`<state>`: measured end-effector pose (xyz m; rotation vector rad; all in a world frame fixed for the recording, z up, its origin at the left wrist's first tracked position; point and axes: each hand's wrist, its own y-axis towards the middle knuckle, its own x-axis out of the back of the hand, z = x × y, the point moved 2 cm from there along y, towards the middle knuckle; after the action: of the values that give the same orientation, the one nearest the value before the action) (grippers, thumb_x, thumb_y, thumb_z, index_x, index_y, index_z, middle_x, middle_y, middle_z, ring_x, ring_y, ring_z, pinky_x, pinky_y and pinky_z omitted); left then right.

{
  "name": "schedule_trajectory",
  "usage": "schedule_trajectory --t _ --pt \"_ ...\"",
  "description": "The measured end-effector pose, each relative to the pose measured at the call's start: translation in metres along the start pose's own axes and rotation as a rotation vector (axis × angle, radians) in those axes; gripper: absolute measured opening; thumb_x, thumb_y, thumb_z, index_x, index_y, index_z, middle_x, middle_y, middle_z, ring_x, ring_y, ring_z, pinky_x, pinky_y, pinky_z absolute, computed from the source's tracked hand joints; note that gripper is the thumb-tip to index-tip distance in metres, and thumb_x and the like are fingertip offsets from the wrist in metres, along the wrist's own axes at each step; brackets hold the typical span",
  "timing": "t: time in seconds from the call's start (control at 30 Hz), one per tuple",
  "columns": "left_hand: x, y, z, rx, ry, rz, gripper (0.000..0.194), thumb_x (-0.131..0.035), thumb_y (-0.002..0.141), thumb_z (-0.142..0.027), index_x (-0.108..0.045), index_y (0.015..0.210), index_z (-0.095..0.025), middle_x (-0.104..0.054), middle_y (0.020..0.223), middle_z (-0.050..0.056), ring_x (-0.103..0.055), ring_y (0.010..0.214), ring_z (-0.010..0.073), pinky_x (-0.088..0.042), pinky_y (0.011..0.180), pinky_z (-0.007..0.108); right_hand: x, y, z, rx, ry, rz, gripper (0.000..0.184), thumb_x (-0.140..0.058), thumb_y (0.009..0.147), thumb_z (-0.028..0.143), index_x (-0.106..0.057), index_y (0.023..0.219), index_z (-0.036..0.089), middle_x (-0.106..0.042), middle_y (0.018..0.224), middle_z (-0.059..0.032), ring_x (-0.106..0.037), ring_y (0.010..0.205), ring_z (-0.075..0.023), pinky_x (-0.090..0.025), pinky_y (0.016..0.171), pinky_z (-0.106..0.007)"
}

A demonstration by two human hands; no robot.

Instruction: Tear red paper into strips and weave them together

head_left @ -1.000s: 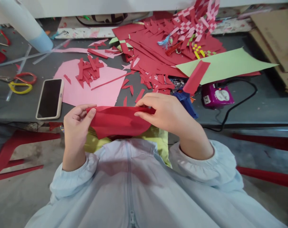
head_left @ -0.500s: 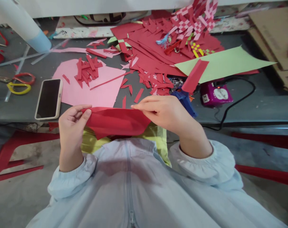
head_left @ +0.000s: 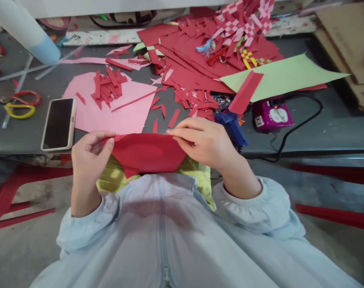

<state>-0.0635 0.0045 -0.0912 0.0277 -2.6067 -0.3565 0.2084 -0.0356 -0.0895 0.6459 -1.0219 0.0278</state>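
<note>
A sheet of red paper [head_left: 149, 154] hangs between my two hands at the table's front edge, its upper edge roughly level. My left hand [head_left: 90, 156] pinches its upper left corner between thumb and fingers. At the upper right, the fingertips of my right hand [head_left: 204, 142] are pressed together on the paper's edge. Just beyond lie pink paper [head_left: 128, 114] with a heap of cut red strips [head_left: 108, 86] on it, and loose red scraps [head_left: 174, 118]. A blue glue gun [head_left: 231, 128] rests beside my right hand, a red paper piece [head_left: 246, 93] against it.
A phone [head_left: 58, 124] and scissors [head_left: 21, 105] lie at the left, near a white and blue bottle [head_left: 29, 34]. Red sheets and woven paper pieces [head_left: 230, 28] pile up at the back. A purple power adapter [head_left: 272, 116] with a black cable, green paper [head_left: 285, 78] and cardboard [head_left: 347, 44] occupy the right.
My right fingers have gone from being parted around the paper's edge to pinched together on it. My left hand has shifted slightly left, still holding its corner.
</note>
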Motion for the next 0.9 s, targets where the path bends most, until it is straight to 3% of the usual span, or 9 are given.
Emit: schedule_trajectory --t 0.2,0.33,0.53,0.7,0.9 --pt "-0.013 0.011 -0.023 -0.431 0.493 0.102 0.018 -0.062 0.090 -0.033 -0.076 0.096 -0.023 -0.078 0.101 0.003 -0.071 0.101 0.0232 -0.053 0.094 0.039 -0.005 0.012 -0.004 -0.010 0.015 -0.047 0.026 -0.054 0.090 0.013 -0.078 0.097 0.020 -0.075 0.090 -0.0056 -0.068 0.083 -0.0176 -0.051 0.070 -0.030" --pt "-0.027 0.024 -0.024 -0.532 0.613 0.159 0.020 -0.056 0.094 -0.031 -0.074 0.092 -0.025 -0.077 0.094 0.002 -0.071 0.094 0.0218 -0.053 0.088 0.036 -0.009 0.022 -0.007 -0.052 0.000 -0.007 0.025 -0.054 0.089 0.014 -0.078 0.098 0.018 -0.074 0.094 -0.0074 -0.067 0.088 -0.0204 -0.050 0.073 -0.032" --pt "-0.042 0.039 -0.006 -0.622 0.682 0.228 0.021 -0.053 0.093 -0.028 -0.072 0.089 -0.020 -0.073 0.087 0.006 -0.066 0.085 0.0227 -0.052 0.076 0.035 -0.025 0.033 -0.016 -0.048 -0.114 0.062 0.023 -0.054 0.089 0.015 -0.078 0.091 0.017 -0.072 0.088 -0.0085 -0.057 0.085 -0.0223 -0.045 0.078 -0.037" --pt "-0.050 0.040 0.008 -0.735 0.760 0.249 0.024 -0.050 0.092 -0.020 -0.071 0.083 -0.019 -0.071 0.081 0.007 -0.063 0.080 0.0233 -0.050 0.071 0.037 -0.040 0.031 -0.022 -0.026 -0.189 0.098 0.030 -0.047 0.091 0.011 -0.077 0.090 0.017 -0.067 0.084 -0.0090 -0.051 0.085 -0.0227 -0.041 0.076 -0.037" --pt "-0.048 0.030 0.006 -0.965 0.842 0.217 0.029 -0.046 0.094 -0.011 -0.073 0.084 -0.017 -0.071 0.081 0.008 -0.063 0.078 0.0227 -0.049 0.066 0.036 -0.043 0.022 -0.023 0.057 -0.255 0.114 0.033 -0.044 0.096 0.012 -0.076 0.088 0.019 -0.068 0.088 -0.0081 -0.050 0.083 -0.0209 -0.039 0.072 -0.035"
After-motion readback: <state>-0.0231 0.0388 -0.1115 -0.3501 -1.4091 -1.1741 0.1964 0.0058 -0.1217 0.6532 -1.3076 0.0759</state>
